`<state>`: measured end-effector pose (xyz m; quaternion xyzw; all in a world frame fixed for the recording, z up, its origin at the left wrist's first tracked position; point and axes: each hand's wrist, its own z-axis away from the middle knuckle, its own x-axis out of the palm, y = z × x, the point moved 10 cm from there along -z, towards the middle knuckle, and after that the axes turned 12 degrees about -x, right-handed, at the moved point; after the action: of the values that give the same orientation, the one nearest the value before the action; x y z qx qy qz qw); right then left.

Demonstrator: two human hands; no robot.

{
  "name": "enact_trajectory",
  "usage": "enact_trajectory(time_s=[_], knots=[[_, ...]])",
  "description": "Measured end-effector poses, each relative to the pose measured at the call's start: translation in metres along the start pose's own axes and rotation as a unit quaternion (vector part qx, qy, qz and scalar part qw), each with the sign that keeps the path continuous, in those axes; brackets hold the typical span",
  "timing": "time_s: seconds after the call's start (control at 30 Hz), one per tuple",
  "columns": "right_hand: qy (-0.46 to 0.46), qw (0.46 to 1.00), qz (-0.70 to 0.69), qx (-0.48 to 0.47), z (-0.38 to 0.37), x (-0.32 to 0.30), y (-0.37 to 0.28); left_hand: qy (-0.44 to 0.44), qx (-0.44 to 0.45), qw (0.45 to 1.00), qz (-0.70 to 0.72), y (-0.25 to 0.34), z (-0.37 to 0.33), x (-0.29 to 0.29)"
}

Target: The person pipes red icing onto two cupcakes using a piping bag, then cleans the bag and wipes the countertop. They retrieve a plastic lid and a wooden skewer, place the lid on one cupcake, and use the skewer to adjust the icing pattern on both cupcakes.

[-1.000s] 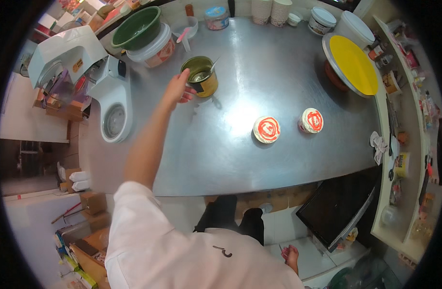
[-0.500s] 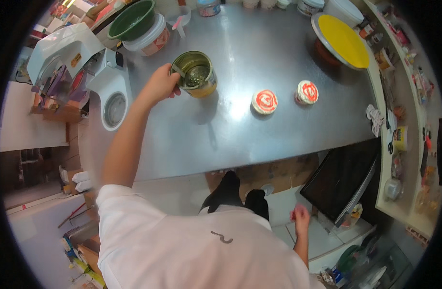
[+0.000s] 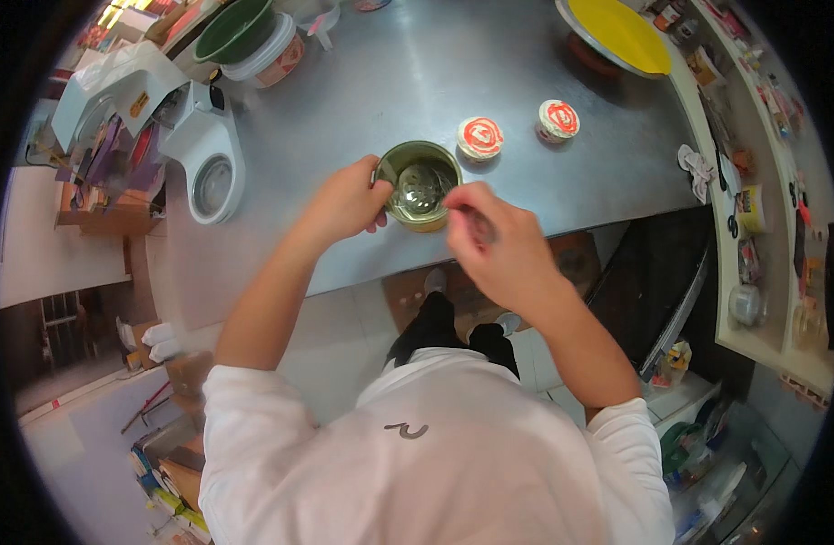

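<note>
Steel table (image 3: 344, 104) under both hands, cool grey, shiny toward the far side. Can (image 3: 421, 154) near the front edge of it, mouth turned up toward me, greenish and glossy within; whether its base touches the steel, cannot tell. Left hand (image 3: 351, 195) closed on the can's left side, thumb by the rim, fingers wrapped round the outside. Right hand (image 3: 503, 234) at the can's right rim, fingers curled in and mostly closed; blurred, so cannot tell if anything sits between them. Two cups with cream tops (image 3: 480, 138) (image 3: 558, 120), red swirls on both: one just beyond the can to its right, the other farther right, the pair apart. Far left: green bowl (image 3: 233, 34) on a white tub (image 3: 279, 59). Nearer, at the left edge, white machine (image 3: 219, 150) with a round dish in its base. Far right: yellow disc (image 3: 621, 36). Crumpled cloth (image 3: 696, 173) at the table's right edge.
</note>
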<state>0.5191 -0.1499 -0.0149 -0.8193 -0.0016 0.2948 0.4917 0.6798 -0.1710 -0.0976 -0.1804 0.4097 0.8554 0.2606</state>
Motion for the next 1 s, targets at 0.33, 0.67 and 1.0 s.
enact_trajectory(time_s=[0.33, 0.67, 1.0], knots=[[-0.066, 0.981, -0.171, 0.067, 0.074, -0.035, -0.012, -0.097, 0.007, 0.995, 0.017, 0.031, 0.008, 0.015], [0.269, 0.956, -0.017, -0.111, 0.206, -0.147, -0.003, -0.218, 0.037, 0.973, -0.065, 0.12, 0.011, 0.132], [0.449, 0.886, -0.091, -0.066, 0.404, -0.225, 0.108, -0.292, -0.019, 0.951, -0.097, 0.143, 0.007, 0.365]])
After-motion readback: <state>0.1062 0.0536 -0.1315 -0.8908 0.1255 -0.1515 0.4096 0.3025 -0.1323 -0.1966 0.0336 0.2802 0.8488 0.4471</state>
